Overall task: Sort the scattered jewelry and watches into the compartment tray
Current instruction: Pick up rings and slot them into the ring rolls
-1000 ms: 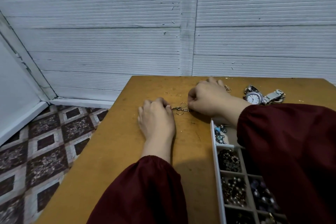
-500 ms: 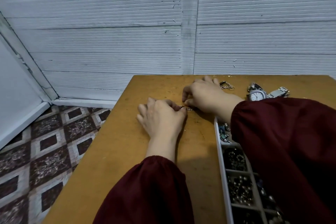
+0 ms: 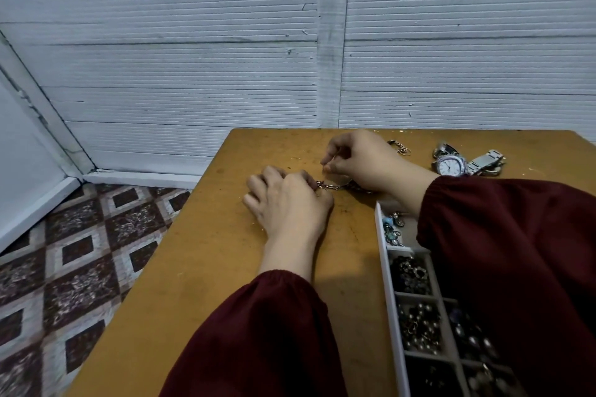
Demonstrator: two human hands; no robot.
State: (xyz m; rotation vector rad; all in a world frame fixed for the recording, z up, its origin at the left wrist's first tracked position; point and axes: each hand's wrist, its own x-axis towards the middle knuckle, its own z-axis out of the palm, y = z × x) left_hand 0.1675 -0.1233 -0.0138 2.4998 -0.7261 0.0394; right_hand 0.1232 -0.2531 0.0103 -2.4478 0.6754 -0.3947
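Observation:
A thin metal chain [image 3: 335, 186] lies on the brown table [image 3: 206, 261] between my hands. My left hand [image 3: 287, 200] rests knuckles-up on the table and pinches the chain's left end. My right hand [image 3: 364, 161] hovers just above and pinches something small and thin between thumb and forefinger; the chain's right end runs under it. The white compartment tray [image 3: 388, 293] sits at the lower right, its cells holding several rings, beads and earrings, partly hidden by my right sleeve.
A silver watch with a white dial [image 3: 449, 166] lies at the far right beside another watch band [image 3: 485, 160]. A short chain piece [image 3: 400, 147] lies behind my right hand. The table's left edge drops to a patterned floor [image 3: 64, 267].
My right hand has lifted slightly and drawn back toward the far edge, exposing more of the chain. My left hand stays at the chain's left end.

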